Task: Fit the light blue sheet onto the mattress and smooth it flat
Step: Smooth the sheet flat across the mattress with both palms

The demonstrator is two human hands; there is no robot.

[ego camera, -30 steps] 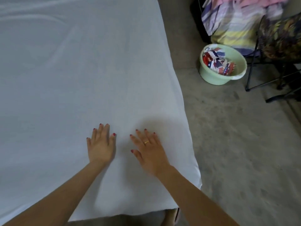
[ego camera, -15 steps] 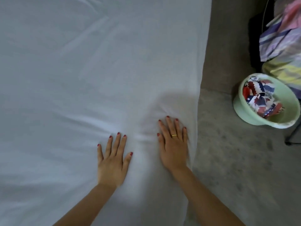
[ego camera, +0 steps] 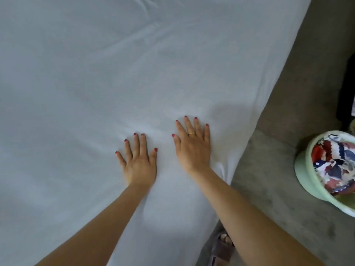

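Note:
The light blue sheet (ego camera: pixel 115 83) covers the mattress and fills most of the view, with soft creases running across its upper part. My left hand (ego camera: pixel 138 162) lies flat on the sheet, fingers straight and spread. My right hand (ego camera: pixel 193 144), with a gold ring, presses flat a little farther up, close to the mattress's right edge. A small fold of sheet bunches just right of my right wrist at the edge (ego camera: pixel 223 167). The mattress itself is hidden under the sheet.
Grey concrete floor (ego camera: pixel 288 131) runs along the bed's right side. A pale green basin (ego camera: pixel 307 181) with red, white and blue cloth stands on the floor at the right. My sandalled foot (ego camera: pixel 222 244) shows beside the bed at the bottom.
Both hands have slid up the sheet along the right edge. The view has moved in closer and the basin now sits lower at the right.

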